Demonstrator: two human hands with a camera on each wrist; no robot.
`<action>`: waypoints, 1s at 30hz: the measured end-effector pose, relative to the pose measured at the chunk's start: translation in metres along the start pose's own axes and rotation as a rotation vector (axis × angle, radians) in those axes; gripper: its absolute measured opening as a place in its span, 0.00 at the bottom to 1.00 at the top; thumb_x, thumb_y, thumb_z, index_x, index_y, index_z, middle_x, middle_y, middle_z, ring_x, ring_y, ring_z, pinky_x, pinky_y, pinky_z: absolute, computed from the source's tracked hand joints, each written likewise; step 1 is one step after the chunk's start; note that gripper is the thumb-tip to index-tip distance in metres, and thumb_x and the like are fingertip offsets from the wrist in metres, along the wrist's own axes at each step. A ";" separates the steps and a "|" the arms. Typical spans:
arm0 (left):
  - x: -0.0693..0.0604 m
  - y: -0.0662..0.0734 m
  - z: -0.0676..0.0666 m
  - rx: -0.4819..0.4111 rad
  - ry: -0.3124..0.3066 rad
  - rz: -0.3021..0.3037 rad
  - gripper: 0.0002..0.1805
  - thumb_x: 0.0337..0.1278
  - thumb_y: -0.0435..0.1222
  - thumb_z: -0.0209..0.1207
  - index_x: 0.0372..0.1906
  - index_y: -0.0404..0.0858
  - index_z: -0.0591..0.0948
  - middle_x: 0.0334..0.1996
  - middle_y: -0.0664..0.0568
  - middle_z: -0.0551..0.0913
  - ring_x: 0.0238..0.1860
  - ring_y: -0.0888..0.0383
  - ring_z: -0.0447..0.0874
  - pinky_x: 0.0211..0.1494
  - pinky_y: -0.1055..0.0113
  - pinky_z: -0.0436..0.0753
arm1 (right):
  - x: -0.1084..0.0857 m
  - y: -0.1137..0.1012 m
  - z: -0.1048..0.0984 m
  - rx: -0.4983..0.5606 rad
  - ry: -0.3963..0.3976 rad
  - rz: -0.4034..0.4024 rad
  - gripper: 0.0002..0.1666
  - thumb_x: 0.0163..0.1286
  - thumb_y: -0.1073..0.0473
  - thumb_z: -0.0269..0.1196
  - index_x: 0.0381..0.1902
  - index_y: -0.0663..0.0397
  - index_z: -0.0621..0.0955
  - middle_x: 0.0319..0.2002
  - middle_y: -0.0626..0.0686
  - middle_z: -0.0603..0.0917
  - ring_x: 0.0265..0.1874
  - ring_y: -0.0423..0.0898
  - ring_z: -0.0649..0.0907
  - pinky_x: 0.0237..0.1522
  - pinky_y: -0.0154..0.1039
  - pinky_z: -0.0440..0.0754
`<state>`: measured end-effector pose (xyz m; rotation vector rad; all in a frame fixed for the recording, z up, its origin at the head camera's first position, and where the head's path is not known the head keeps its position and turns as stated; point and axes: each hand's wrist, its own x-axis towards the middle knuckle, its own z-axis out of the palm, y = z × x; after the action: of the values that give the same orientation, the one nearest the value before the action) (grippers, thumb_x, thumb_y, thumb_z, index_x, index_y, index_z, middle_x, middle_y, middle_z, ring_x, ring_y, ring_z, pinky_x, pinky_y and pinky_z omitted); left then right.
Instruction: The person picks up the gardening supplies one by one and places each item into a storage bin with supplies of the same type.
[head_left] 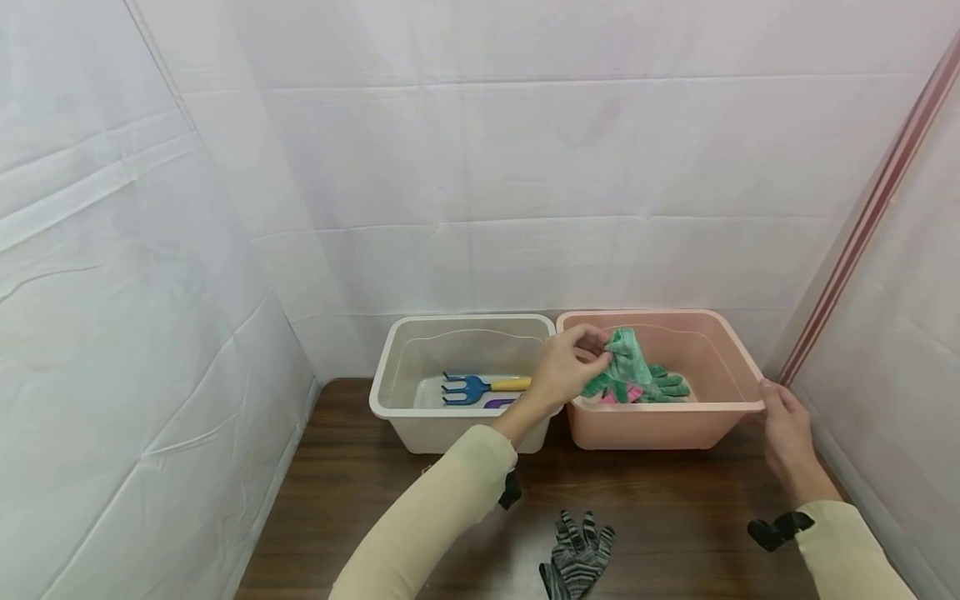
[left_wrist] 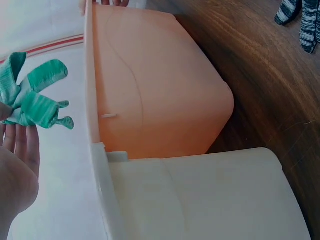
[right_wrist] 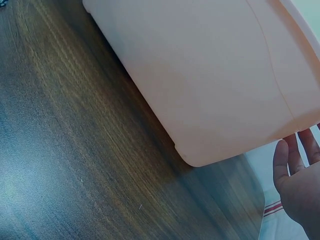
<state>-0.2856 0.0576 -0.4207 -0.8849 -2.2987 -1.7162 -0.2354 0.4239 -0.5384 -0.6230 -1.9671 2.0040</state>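
My left hand (head_left: 567,362) pinches a green glove (head_left: 628,360) by its edge, above the left part of the pink bin (head_left: 652,429). In the left wrist view the lifted glove (left_wrist: 42,102) hangs with its fingers bent in several directions. Beneath it in the bin lies more green glove fabric (head_left: 667,383) with spread fingers, and a bright pink item (head_left: 624,393), partly covered. My right hand (head_left: 787,429) grips the bin's rim at the front right corner; in the right wrist view, its fingers (right_wrist: 295,152) reach up to the rim.
Left of the pink bin stands a white bin (head_left: 465,425), holding a blue hand fork (head_left: 468,389) with a yellow handle and a purple item (head_left: 498,403). A black-and-grey glove (head_left: 579,557) lies on the dark wooden table (head_left: 337,500). White sheeting (head_left: 480,167) surrounds the table.
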 end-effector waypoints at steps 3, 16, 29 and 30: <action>0.001 -0.004 0.002 0.005 0.009 0.000 0.09 0.69 0.30 0.68 0.50 0.37 0.86 0.43 0.53 0.88 0.42 0.62 0.87 0.47 0.73 0.85 | 0.000 0.000 0.000 0.010 0.006 0.001 0.38 0.81 0.33 0.56 0.77 0.48 0.71 0.76 0.60 0.66 0.70 0.45 0.72 0.78 0.46 0.64; -0.003 -0.020 0.011 -0.012 0.049 -0.090 0.08 0.67 0.29 0.69 0.48 0.36 0.86 0.41 0.51 0.88 0.42 0.61 0.87 0.49 0.72 0.86 | 0.001 0.004 -0.001 0.046 0.002 -0.008 0.31 0.80 0.35 0.58 0.70 0.45 0.76 0.67 0.54 0.74 0.62 0.42 0.76 0.60 0.30 0.76; -0.002 -0.024 0.015 -0.035 0.085 -0.111 0.07 0.69 0.33 0.69 0.48 0.38 0.86 0.42 0.52 0.89 0.44 0.62 0.87 0.50 0.73 0.85 | -0.001 0.002 0.000 0.106 -0.040 -0.040 0.28 0.81 0.38 0.60 0.66 0.48 0.77 0.52 0.42 0.81 0.51 0.36 0.81 0.47 0.26 0.81; -0.002 -0.024 0.015 -0.034 0.087 -0.110 0.08 0.69 0.33 0.69 0.48 0.38 0.86 0.42 0.52 0.89 0.44 0.62 0.87 0.50 0.73 0.85 | -0.001 0.002 0.000 0.102 -0.039 -0.037 0.29 0.81 0.38 0.59 0.67 0.48 0.77 0.54 0.44 0.80 0.53 0.37 0.80 0.48 0.27 0.81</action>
<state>-0.2934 0.0661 -0.4466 -0.6863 -2.3080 -1.8044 -0.2344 0.4236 -0.5406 -0.5243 -1.8703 2.0939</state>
